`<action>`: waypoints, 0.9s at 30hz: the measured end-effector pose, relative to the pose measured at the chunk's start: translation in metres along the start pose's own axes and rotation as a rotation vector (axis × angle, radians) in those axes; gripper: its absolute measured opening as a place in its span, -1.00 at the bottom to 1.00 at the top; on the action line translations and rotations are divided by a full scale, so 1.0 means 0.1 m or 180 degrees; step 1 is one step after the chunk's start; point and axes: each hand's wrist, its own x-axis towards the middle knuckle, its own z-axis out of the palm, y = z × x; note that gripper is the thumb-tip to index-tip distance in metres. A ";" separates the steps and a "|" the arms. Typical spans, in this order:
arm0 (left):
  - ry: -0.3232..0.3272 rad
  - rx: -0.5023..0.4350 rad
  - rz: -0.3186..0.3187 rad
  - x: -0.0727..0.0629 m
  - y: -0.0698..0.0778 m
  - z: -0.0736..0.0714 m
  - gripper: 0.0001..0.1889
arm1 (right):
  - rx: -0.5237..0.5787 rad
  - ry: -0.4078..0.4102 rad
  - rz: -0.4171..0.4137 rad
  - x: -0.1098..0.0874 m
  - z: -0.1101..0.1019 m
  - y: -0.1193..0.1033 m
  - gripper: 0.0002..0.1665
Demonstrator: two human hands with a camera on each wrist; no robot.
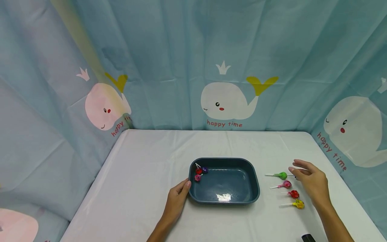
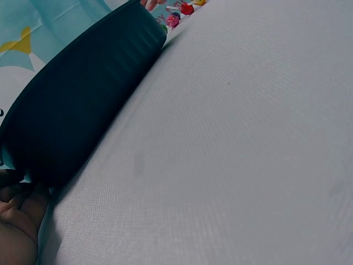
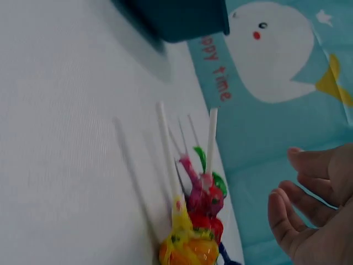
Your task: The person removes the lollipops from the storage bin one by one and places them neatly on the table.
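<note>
The left hand [image 1: 177, 195] is clamped on the left side of a dark tray [image 1: 229, 184]; 3 lollipops [image 1: 198, 171] lie in its far left corner; 4 loose lollipops [image 1: 287, 184] lie rightward; the right hand [image 1: 313, 183], thumb and fingertips apart, hovers by a partly hidden dark lollipop [image 1: 295, 176]

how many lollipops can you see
8: red, purple and pink in the tray; green, another pink, another red and yellow on the table, plus a dark one partly hidden by the right hand.

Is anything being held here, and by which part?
The left hand holds the dark tray by its left end; the right hand holds nothing.
</note>
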 end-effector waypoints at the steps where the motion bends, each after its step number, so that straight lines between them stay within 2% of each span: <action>1: 0.0001 0.0002 0.0000 0.00 0.00 0.00 -0.44 | 0.0019 -0.0021 -0.0028 -0.01 0.01 -0.02 -0.36; 16: 0.0019 0.0017 0.0037 0.01 0.00 0.00 -0.45 | 0.0031 -0.0203 -0.0374 -0.15 0.20 -0.32 -0.31; 27: 0.0006 0.0001 -0.0020 0.00 0.01 0.00 -0.44 | 0.0389 -0.0376 -0.0555 -0.22 0.41 -0.47 -0.34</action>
